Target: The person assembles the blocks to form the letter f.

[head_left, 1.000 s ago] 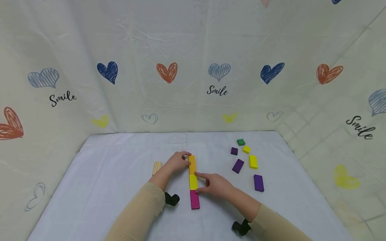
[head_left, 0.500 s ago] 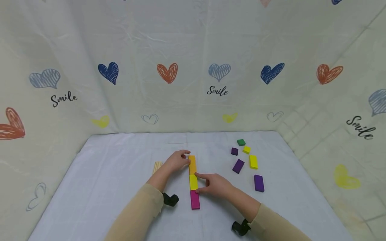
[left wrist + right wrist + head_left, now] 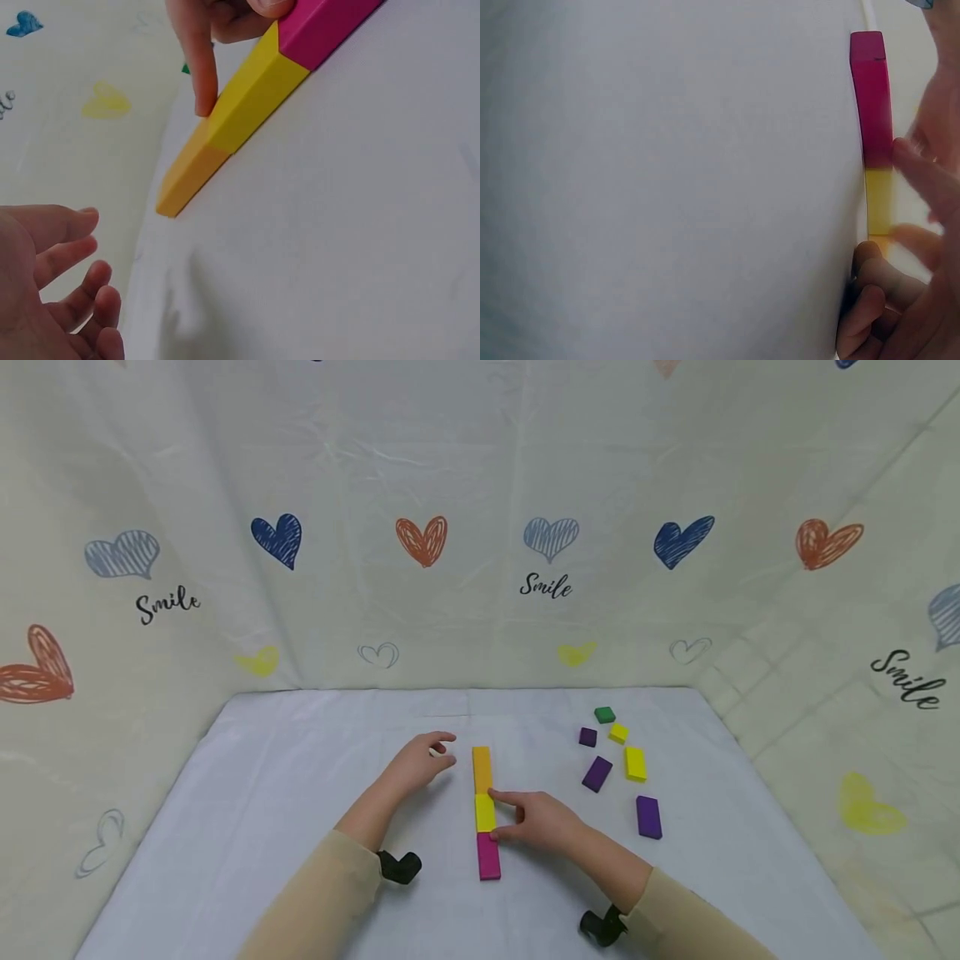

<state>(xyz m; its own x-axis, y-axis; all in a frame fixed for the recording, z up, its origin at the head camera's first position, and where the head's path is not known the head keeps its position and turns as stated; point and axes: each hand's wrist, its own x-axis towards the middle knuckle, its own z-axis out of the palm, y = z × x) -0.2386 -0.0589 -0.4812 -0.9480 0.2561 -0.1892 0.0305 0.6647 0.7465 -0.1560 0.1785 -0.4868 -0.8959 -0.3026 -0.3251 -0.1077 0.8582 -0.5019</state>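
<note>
Treat the counter (image 3: 247, 793) as a flat base, sliding rather than lifting. Use the left hand (image 3: 416, 762), fingers parted and holding nothing, just left of the far end of the row (image 3: 485, 814), as a light backstop. With the right hand (image 3: 546, 821), index finger and thumb extended against the row's right side rather than gripping, press evenly, index finger at the far seam and thumb at the near one. Align by sight: nearest, pink (image 3: 488, 857); farthest, orange (image 3: 482, 770); between and touching both, shorter yellow (image 3: 255, 90). Check the orange-yellow seam, perhaps slightly stepped; nudge gently. Leave loose purple (image 3: 648, 817) and small green (image 3: 604, 715), well apart at right, undisturbed.
</note>
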